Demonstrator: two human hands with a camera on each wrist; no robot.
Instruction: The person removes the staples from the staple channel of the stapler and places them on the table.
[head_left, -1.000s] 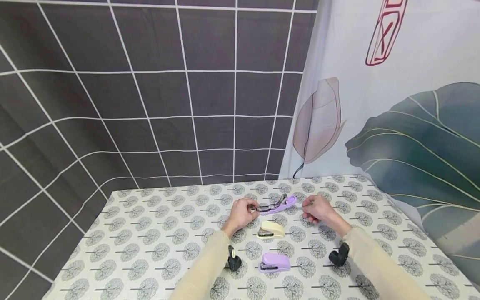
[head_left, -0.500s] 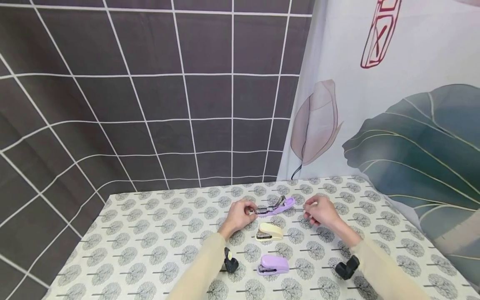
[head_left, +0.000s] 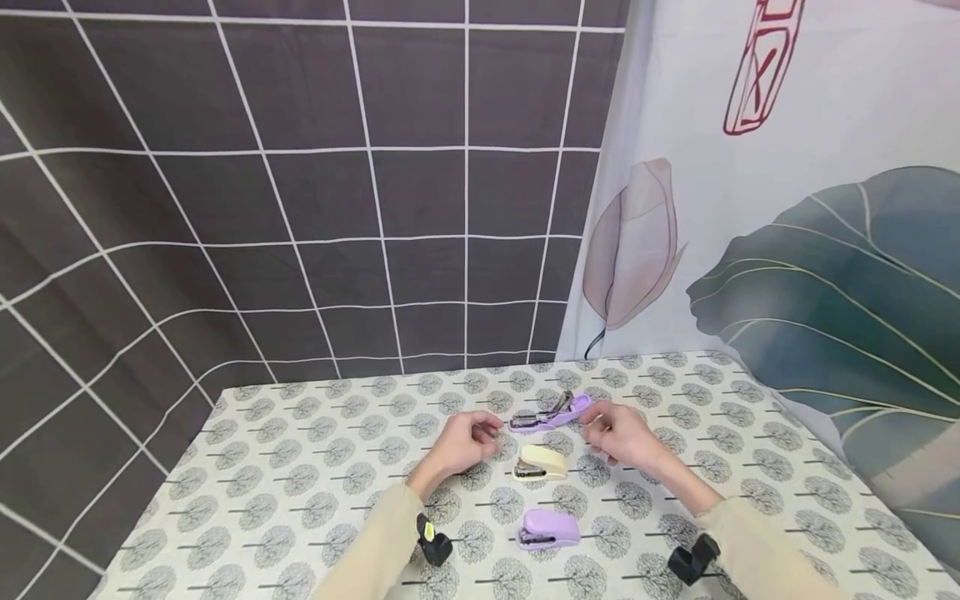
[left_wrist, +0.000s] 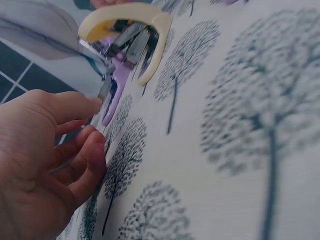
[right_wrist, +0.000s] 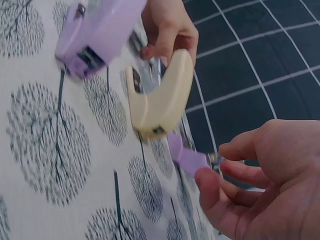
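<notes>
A purple stapler (head_left: 551, 417), folded open with its metal part raised, lies at the back of the table. My left hand (head_left: 467, 442) is just left of its end, fingers loosely bent and apart from the thumb; nothing shows between them in the left wrist view. My right hand (head_left: 621, 433) is at the stapler's right end, fingers loosely bent. In the right wrist view its fingertips are close to the purple end (right_wrist: 192, 161), with a small metal part behind them; whether they touch cannot be told. A cream stapler (head_left: 542, 463) stands in front of the open one.
Nearest me, a second purple stapler (head_left: 549, 529) sits in line with the cream one. A tree-patterned cloth (head_left: 315, 475) covers the table. Behind it hang a dark grid curtain (head_left: 420, 192) and a pale one with leaf prints (head_left: 675, 100).
My left hand has drawn back to the left, off the open stapler's left end, and its fingers have loosened. The right hand has moved left, up to the stapler's right end.
</notes>
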